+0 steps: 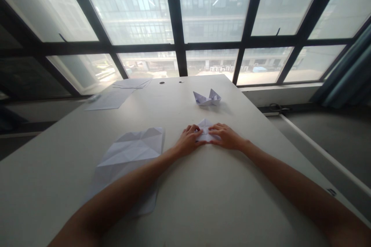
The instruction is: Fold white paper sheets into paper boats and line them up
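On the white table [203, 189], the left hand [189, 139] and right hand [227, 137] are laid, slightly curled, on opposite sides of the folded paper [205, 128]. It is held between them, neither being nearer, its tip pointed away; its long axis is partly covered. No brand or writing can be read.

White folded paper [205, 125], white table [197, 193]
Creased sheet [130, 147] at left and paper boat [206, 101] also white; far window frame [174, 15] black, right curtain [343, 73] dull blue.
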`<state>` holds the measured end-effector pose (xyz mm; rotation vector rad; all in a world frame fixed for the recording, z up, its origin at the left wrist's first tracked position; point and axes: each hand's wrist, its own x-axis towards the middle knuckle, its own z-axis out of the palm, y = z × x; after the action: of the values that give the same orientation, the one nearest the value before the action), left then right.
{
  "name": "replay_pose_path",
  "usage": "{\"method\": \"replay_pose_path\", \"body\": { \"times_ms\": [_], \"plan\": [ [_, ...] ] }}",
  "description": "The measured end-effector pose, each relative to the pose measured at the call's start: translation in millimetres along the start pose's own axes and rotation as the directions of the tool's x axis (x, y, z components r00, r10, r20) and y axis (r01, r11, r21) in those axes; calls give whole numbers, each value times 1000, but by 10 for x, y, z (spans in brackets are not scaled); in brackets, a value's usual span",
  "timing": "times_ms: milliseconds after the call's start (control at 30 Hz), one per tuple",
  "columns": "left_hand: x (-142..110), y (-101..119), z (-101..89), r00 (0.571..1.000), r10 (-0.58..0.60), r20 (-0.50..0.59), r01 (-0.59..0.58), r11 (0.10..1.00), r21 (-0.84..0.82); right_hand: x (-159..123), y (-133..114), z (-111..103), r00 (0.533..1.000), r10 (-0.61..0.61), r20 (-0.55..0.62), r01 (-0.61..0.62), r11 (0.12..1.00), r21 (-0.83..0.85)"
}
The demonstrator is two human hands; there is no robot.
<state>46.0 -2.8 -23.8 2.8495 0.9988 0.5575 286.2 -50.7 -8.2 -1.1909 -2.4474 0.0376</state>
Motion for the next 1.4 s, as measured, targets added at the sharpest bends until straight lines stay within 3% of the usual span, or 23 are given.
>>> {"method": "replay_pose_path", "body": {
  "times_ms": [333,700,867,1067,1233,1400],
  "plan": [
    [9,-112,-79,999,3,-44,-4,1000,-15,13,4,-18,998,19,-53,-22,999,-49],
    [56,-188,-17,993,-37,-112,22,991,-135,18,81,-77,993,-117,0,116,984,-137],
    [47,-169,-49,993,-47,-108,29,986,-164,-5,124,-91,997,-9,-81,2,996,-85],
    [37,-181,-54,994,-51,-98,37,990,-132,-53,222,-121,999,-41,3,41,999,18],
    [43,-196,-47,995,-48,-85,36,990,-133,-52,301,-33,986,136,-91,-126,986,109],
    [49,-178,-37,981,-124,-148,85,966,-245,-41,371,98,919,361,-161,-316,915,250]
  ]
}}
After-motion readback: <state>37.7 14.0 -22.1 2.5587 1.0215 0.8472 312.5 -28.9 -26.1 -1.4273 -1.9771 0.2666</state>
